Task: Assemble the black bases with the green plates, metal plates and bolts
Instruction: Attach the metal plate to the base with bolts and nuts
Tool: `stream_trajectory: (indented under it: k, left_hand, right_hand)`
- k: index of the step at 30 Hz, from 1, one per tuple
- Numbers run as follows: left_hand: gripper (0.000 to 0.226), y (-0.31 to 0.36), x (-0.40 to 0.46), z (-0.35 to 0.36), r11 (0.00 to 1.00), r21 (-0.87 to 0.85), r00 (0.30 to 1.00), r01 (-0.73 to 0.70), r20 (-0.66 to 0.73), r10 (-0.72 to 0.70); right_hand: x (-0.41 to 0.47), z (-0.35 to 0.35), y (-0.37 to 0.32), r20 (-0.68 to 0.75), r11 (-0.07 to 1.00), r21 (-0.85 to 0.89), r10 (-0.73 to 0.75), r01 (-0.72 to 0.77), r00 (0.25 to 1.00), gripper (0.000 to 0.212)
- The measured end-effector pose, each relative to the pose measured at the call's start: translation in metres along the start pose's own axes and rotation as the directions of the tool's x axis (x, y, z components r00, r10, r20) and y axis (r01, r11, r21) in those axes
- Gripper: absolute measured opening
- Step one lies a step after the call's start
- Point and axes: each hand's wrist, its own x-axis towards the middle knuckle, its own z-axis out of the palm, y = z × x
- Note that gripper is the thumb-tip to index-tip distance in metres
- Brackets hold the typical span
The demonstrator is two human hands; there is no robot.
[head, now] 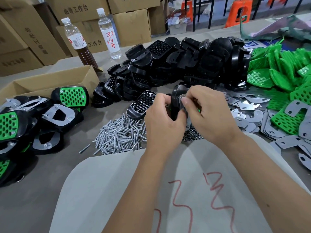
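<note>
- While both hands work at the centre of the table, the left hand (162,118) curls round a black base (176,101) held on edge, thumb and fingers clamped on its rim.
- Fingers of the right hand (207,111) pinch a metal plate (182,102) against the face of that base; a sliver of green shows between the fingers.
- Directly below the grip lies a heap of bolts (121,133), with a small pile of dark nuts (191,134) under the right wrist.
- Beyond the grip, loose black bases (185,59) are stacked in a long mound; one more base (140,105) rests just left of the left hand.
- Right of the grip, metal plates (247,105) spread flat, green plates (282,68) heaped past them.
- Far left of the grip sit finished assemblies (55,115) beside a cardboard box (55,79).
</note>
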Motion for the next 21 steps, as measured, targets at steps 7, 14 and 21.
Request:
stream_trajectory:
  k: [7, 14, 21]
  left_hand:
    - [0.02, 0.0003, 0.0, 0.0013, 1.0, 0.01, 1.0, -0.025, 0.016, 0.025]
    - [0.022, 0.0028, -0.0006, -0.0011, 0.999, -0.029, 0.999, 0.033, 0.011, -0.033]
    - [0.02, 0.0031, -0.0019, 0.0, 1.0, -0.019, 0.999, 0.024, 0.024, -0.024]
  right_hand:
    - [-0.0007, 0.0045, -0.0036, -0.117, 0.999, 0.004, 0.054, -0.054, 0.992, 0.03]
    - [-0.0023, 0.0012, 0.0008, 0.027, 1.0, 0.007, 0.024, -0.024, 0.999, 0.027]
    - [-0.0007, 0.0071, -0.0086, -0.085, 0.997, -0.018, 0.075, -0.077, 0.994, 0.041]
